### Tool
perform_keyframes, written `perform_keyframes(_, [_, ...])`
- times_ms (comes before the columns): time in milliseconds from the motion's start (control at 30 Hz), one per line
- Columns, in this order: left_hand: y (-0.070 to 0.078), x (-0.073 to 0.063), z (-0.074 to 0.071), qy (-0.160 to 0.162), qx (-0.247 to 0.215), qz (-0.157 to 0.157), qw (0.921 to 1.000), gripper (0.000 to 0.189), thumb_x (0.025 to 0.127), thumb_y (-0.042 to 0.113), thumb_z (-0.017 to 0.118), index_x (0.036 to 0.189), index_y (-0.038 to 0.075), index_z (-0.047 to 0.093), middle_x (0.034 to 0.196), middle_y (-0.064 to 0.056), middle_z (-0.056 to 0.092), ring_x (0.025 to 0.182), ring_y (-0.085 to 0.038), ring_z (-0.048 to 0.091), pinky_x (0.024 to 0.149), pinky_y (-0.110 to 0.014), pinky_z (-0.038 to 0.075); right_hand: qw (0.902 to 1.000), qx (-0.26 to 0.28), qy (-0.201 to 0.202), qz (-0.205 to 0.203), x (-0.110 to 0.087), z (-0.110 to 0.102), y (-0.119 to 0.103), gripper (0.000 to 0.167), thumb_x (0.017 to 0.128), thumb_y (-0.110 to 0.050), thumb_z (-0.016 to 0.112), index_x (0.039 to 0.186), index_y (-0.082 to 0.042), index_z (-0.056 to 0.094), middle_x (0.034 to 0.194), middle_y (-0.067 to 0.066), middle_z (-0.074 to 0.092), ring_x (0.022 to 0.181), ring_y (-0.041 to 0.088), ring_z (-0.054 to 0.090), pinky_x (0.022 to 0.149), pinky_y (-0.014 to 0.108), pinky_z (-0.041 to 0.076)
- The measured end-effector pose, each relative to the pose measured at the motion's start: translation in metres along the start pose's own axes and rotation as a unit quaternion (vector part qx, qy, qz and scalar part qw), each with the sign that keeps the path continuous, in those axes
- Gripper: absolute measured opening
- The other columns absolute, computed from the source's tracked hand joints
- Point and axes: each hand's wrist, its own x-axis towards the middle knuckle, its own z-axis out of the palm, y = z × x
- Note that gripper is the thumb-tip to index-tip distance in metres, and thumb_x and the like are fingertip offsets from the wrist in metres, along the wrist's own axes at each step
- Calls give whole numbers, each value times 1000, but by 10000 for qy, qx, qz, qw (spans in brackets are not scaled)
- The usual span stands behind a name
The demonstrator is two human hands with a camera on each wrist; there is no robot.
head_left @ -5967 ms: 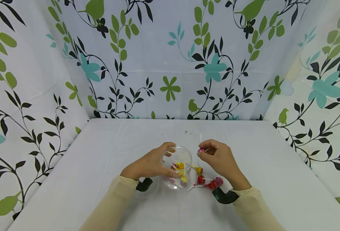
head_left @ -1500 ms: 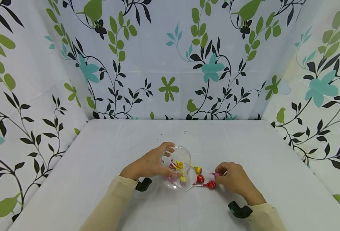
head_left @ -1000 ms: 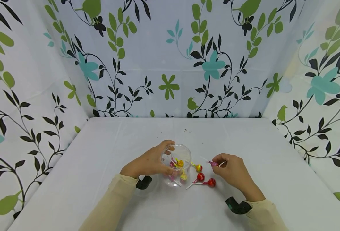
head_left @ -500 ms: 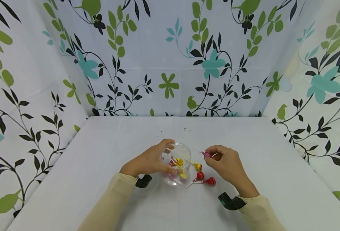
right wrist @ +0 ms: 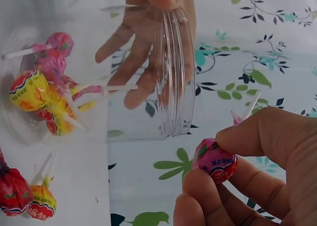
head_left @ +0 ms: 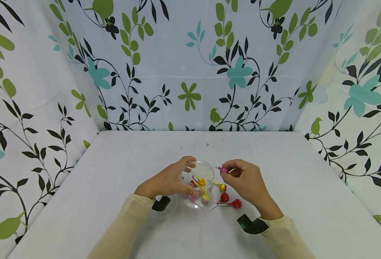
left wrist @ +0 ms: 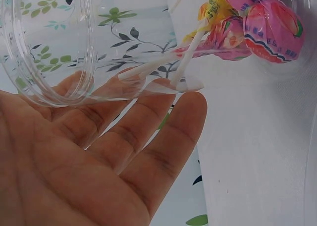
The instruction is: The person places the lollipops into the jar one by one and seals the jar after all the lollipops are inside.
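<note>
My left hand [head_left: 169, 180] grips a clear jar [head_left: 207, 172], thumb in front and fingers behind it. The jar stands upright with its top uncovered. Inside lie several wrapped lollipops, pink and yellow; one yellow lollipop [right wrist: 29, 91] shows clearly in the right wrist view. Just right of the jar's rim, my right hand [head_left: 247, 181] pinches a pink lollipop [right wrist: 214, 160] by its wrapped head between thumb and fingers. Its white stick [right wrist: 252, 103] pokes out past the thumb in the right wrist view.
Right of the jar, a yellow lollipop [head_left: 222, 187] and two red ones, the nearer a red lollipop [head_left: 237, 203], lie on the white table [head_left: 113, 172]. A clear round lid-like disc [head_left: 174, 212] lies partly under the left wrist. A leaf-patterned curtain [head_left: 164, 57] surrounds the table.
Six seconds ago my right hand held another lollipop beside the jar. It since took the pink lollipop from the table and moved left and up to the jar. The left hand kept its hold.
</note>
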Motion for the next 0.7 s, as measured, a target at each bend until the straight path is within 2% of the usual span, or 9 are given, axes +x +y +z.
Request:
perform_keyframes(267, [-2, 0, 1, -33, -82, -23, 10000, 104, 75, 42, 95, 157, 19, 36, 154, -9, 53, 140, -30, 51, 109, -57, 47, 9996, 243, -120, -104, 1, 8, -7, 18, 90, -8, 80, 107, -7, 77, 97, 5, 74, 77, 16, 66, 64, 25, 58])
perform_keyframes(700, [-3, 1, 0, -61, -147, -9, 9999, 106, 75, 43, 95, 158, 18, 35, 155, -8, 52, 141, -31, 50, 110, -57, 46, 9992, 304, -213, -175, 6, 17, -15, 20, 90, -9, 81, 109, -8, 77, 101, 5, 74, 81, 17, 68, 67, 24, 59])
